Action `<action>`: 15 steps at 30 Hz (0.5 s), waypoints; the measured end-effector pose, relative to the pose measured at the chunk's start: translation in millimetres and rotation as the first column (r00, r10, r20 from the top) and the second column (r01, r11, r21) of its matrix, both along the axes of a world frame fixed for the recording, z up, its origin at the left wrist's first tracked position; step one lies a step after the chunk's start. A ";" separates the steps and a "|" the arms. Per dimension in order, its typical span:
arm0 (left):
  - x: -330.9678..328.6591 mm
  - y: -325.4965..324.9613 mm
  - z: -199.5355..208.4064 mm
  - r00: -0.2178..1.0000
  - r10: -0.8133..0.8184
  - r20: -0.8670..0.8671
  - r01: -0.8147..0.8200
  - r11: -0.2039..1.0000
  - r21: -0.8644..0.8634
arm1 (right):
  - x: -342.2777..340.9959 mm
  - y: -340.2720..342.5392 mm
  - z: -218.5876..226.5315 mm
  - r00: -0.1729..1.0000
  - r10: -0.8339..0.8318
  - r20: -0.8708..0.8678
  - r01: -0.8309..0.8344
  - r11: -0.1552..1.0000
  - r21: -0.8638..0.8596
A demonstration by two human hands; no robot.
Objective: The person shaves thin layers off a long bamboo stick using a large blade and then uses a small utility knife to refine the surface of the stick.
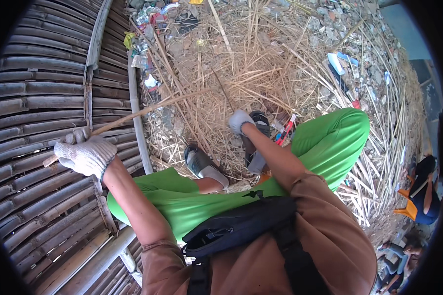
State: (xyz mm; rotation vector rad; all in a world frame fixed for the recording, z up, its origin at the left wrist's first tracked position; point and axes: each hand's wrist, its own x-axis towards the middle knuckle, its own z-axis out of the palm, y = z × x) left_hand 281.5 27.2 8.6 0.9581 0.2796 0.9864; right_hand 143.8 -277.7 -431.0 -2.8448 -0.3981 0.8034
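White knit gloves (98, 156) cover both hands, which are apart: the left hand (82, 151), over the bamboo-slat panel (39, 120), is clamped round a bamboo strip (133, 116) near its butt end, while the right hand (240, 121), well out to the right of the panel, is closed round the near end of a slim dark rod (223, 88); whether that is a blade or a stick I cannot tell. Printing on the plastic litter (155, 19), just beyond the panel's far right edge, is too small to read. Starting above the panel, the bamboo strip points right and somewhat away from the body, its long axis crossing the panel's pale edge pole (134, 93). It is tan, narrow and faintly bowed. Rounded and jointed, the panel is grey-brown; dry, fibrous straw (261, 73) lies tangled to its right.
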 end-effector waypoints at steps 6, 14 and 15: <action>-22.1 68.0 12.8 0.994 0.095 -0.052 -0.089 0.989 0.115 | 35.8 159.7 164.7 0.796 -0.587 -0.144 0.565 0.637 0.524; 9.0 43.5 -4.4 0.996 0.088 -0.031 -0.087 0.996 0.031 | 25.0 28.5 30.2 0.997 -0.071 -0.020 0.070 0.997 -0.017; -4.6 58.1 -2.2 0.991 0.131 -0.031 -0.129 0.989 0.076 | 25.4 57.7 48.5 0.993 0.084 -0.083 -0.090 0.994 -0.069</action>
